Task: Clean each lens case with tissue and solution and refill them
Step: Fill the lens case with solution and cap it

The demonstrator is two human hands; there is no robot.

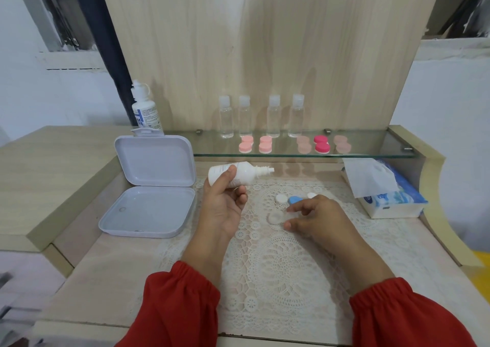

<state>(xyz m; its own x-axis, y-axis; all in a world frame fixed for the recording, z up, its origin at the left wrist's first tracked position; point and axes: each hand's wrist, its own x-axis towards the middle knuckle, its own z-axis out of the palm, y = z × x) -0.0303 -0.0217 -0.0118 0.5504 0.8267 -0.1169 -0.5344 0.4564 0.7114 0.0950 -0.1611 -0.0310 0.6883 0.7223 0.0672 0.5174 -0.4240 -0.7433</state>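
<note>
Open lens case (278, 218), clear and hard to make out, lying on the lace mat (286, 267) at the fingertips of the right hand (315, 218); thumb and forefinger curled at its edge, grip itself not clear enough to call. Just beyond those fingers, a blue cap (294, 200) and two white caps (280, 198). Solution bottle (236, 173) gripped in the left hand (225, 203), nozzle pointing right, held above and left of the case. Best tilted nozzle-down directly over a well, squeezed gently, case steadied flat. Tissue pack (392, 198) further right, within reach for wiping.
</note>
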